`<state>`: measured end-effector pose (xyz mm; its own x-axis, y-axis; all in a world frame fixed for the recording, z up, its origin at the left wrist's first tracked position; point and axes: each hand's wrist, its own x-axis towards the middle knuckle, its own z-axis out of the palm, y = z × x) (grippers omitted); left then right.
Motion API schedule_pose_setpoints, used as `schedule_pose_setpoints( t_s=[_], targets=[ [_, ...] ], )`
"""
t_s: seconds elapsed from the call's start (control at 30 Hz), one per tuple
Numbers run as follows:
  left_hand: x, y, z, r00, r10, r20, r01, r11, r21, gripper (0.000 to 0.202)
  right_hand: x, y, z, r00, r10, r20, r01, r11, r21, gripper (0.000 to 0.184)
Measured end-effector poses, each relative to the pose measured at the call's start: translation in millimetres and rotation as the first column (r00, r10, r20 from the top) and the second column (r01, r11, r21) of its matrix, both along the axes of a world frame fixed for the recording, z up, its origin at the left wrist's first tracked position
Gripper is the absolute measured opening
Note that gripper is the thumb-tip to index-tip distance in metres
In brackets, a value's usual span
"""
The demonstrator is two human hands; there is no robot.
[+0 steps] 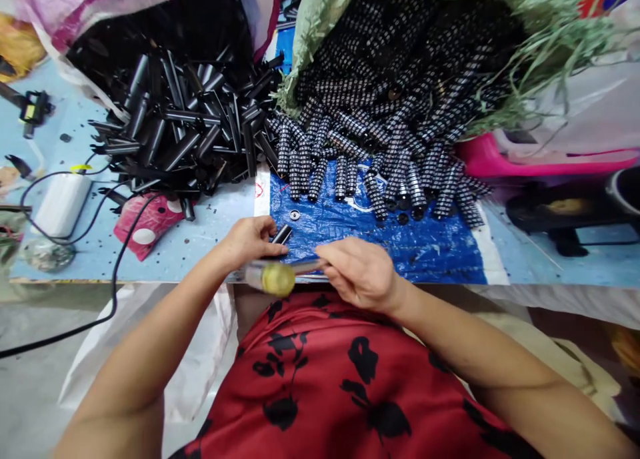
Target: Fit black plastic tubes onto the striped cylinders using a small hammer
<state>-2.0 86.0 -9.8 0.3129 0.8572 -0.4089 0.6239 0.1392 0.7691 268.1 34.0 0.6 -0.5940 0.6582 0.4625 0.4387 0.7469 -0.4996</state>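
My left hand (250,241) rests at the table's front edge, its fingers closed on a short, dark, shiny tube (281,235). Just right of it, my right hand (361,272) grips the thin handle of a small hammer (277,279). The hammer's head is smeared by motion and has a yellow end; it hangs low, in front of the table edge near my left hand. A small round washer-like disc (295,215) lies on the blue sheet (330,229) beyond both hands.
Black plastic pieces (190,125) spill from a purple-edged sack at the back left. Patterned black-and-white tubes (345,145) pour from a green woven sack (313,39). A red pouch (147,225), a white box (63,205) and a black cable (116,272) lie left; a pink tray (480,155) stands right.
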Motion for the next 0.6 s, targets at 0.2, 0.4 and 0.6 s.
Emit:
schedule_pose_setpoints(
  t_s=[0.2, 0.4, 0.6],
  targets=[
    [7, 4, 17.0, 0.984, -0.037, -0.172, 0.058, 0.991, 0.12, 0.033, -7, -4, -10.1, 0.976, 0.062, 0.21, -0.07, 0.997, 0.032, 0.024],
    [-80, -29, 71.1, 0.932, -0.286, -0.224, 0.264, 0.956, -0.125, 0.027, 38, 10, -22.9, 0.992, -0.119, 0.052, 0.111, 0.983, 0.149, 0.018],
    [-69, -5, 53.6, 0.853, 0.209, -0.478, 0.08, 0.853, 0.517, 0.026, 25, 22, -35.1, 0.96, -0.194, 0.201, 0.162, 0.973, 0.163, 0.017]
  ],
)
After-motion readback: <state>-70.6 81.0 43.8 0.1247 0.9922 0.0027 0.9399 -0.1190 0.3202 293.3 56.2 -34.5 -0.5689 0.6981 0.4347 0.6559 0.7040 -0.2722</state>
